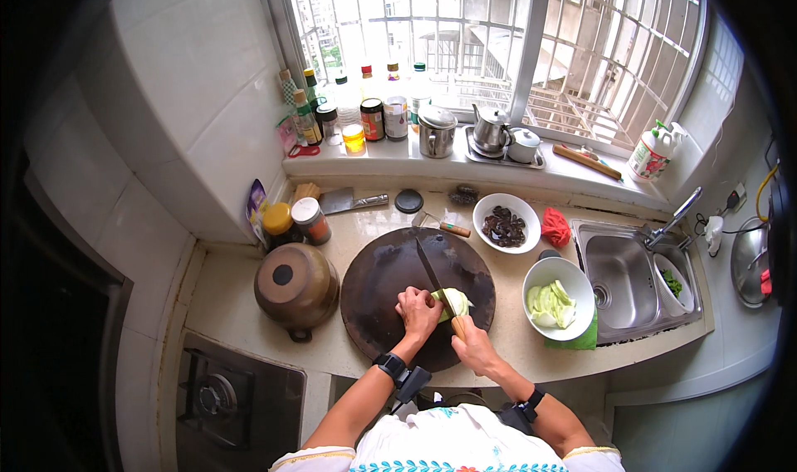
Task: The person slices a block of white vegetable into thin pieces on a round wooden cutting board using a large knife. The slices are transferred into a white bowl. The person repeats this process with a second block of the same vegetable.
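My right hand (478, 347) grips the wooden handle of a kitchen knife (428, 263), whose long dark blade points away from me. Under the blade lies a piece of pale green vegetable (457, 299), perhaps a gourd, with slices at its right side. My left hand (418, 311) holds that piece from the left, fingers curled close to the blade. All of this is over a round dark chopping board (380, 285). To the right, a white bowl (582, 322) contains several pale green slices (551, 304).
An upturned brown pot (299, 285) stands left of the board, behind a gas hob (215, 394). Behind the board are a cleaver (339, 200), a peeler (454, 228) and a white bowl of dark soaked fungus (504, 226). A steel sink (622, 279) is at right.
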Available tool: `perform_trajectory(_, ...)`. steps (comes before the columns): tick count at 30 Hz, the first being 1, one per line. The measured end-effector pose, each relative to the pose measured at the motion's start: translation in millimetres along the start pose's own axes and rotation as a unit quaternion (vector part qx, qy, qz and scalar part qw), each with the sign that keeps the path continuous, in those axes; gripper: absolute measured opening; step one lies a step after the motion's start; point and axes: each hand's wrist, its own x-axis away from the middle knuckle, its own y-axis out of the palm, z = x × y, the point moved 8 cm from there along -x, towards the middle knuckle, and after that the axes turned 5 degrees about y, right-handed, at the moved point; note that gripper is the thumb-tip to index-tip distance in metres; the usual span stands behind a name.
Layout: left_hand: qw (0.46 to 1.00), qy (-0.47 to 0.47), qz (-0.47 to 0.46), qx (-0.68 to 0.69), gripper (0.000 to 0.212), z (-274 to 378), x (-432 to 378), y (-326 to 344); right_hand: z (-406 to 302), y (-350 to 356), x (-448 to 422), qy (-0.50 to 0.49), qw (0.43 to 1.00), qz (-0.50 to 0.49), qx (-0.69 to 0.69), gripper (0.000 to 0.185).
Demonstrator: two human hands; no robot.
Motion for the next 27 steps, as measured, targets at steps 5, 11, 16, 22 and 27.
perform_trajectory(5,1.000,0.008,0.000,0.000,0.013,0,-1,1,5,7,-17,-0.021,1.000,-0.003,0.018,0.032)
perform_trajectory(11,0.999,0.022,0.005,0.027,0.013,-2,-1,1,18,16,-32,-0.010,0.999,0.001,0.042,0.033)
perform_trajectory(16,0.999,0.019,0.008,0.026,0.012,-3,0,1,18,16,-29,-0.025,0.998,0.020,0.048,0.033)
perform_trajectory(22,1.000,0.015,0.000,0.019,0.014,-3,0,1,3,4,-12,-0.002,1.000,-0.009,0.013,0.033)
perform_trajectory(27,1.000,0.009,-0.006,0.015,0.015,-1,0,1,-4,-3,8,0.052,0.997,-0.040,-0.038,0.031)
